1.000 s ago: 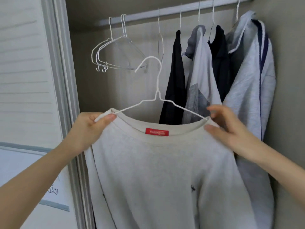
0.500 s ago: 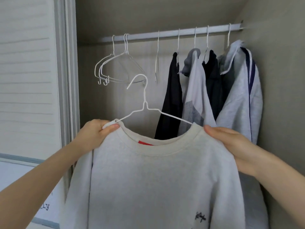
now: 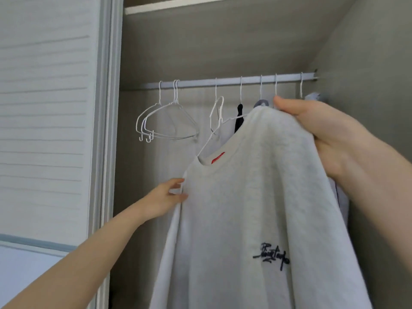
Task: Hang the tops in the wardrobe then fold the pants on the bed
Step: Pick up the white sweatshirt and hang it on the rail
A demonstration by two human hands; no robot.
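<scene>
The sweatshirt hangs tilted on a white hanger, held up just below the rod inside the wardrobe. The right hand grasps its right shoulder, raised near the rod. The left hand pinches the lower left shoulder seam. Empty hangers hang to the left; a dark top shows behind.
</scene>
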